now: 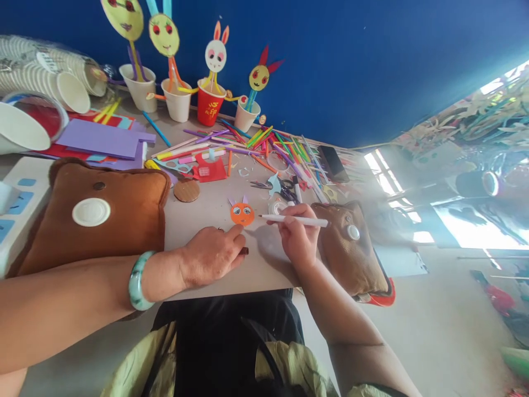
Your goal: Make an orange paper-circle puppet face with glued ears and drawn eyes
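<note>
An orange paper face [242,213] with drawn eyes and two small purple ears lies on the grey table [206,215]. My left hand [210,255] rests flat beside it, its forefinger touching the face's lower edge; a pale green bangle circles the wrist. My right hand [298,237] is closed around a white pen [294,220], held nearly level with its tip pointing left, just right of the face.
Two brown cushions [99,215] [351,248] flank my hands. Behind lie coloured straws [273,146], scissors [285,190], a cardboard disc [186,191], purple and red paper sheets [103,140], a phone [333,164]. Paper cups with animal-face sticks [215,82] and stacked cups [45,74] stand at the blue wall.
</note>
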### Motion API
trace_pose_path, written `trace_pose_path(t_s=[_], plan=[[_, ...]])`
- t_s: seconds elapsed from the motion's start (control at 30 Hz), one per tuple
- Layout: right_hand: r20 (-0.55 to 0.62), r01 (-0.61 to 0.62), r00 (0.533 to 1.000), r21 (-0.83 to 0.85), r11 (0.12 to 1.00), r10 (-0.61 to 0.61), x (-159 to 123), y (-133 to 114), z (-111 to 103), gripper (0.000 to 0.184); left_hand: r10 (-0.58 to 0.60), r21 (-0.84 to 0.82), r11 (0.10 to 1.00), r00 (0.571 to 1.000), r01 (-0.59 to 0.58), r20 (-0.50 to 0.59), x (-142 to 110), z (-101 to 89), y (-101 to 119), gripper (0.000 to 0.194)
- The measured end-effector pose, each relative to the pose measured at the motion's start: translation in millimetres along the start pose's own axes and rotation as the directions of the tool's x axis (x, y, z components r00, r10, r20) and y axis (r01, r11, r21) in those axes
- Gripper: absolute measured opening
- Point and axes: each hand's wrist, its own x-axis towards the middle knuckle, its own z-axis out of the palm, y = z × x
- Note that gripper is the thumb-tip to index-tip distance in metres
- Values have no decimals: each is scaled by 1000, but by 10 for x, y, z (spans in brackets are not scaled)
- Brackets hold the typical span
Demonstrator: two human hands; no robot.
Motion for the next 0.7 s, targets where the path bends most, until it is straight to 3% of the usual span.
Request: trace_pose_path(t_s=[0.1, 0.23, 0.4, 0.7], plan=[[60, 3, 998, 137, 991, -12, 5, -46, -14, 13, -3, -66, 998, 1000, 3, -8, 8, -38, -27, 26], [133, 44, 989, 172, 984, -67, -30, -78, -24, 20, -39, -88, 996, 998, 34, -58, 8, -28, -60, 21], [260, 48, 963, 83, 995, -68, -133, -122, -18, 27, -122, -32, 992, 987, 119, -106, 25, -3, -75, 24], [319, 125, 942, -43, 991, -105, -148, -171, 9, 23, -141, -2, 990, 983, 142, -115, 60, -13, -67, 24]])
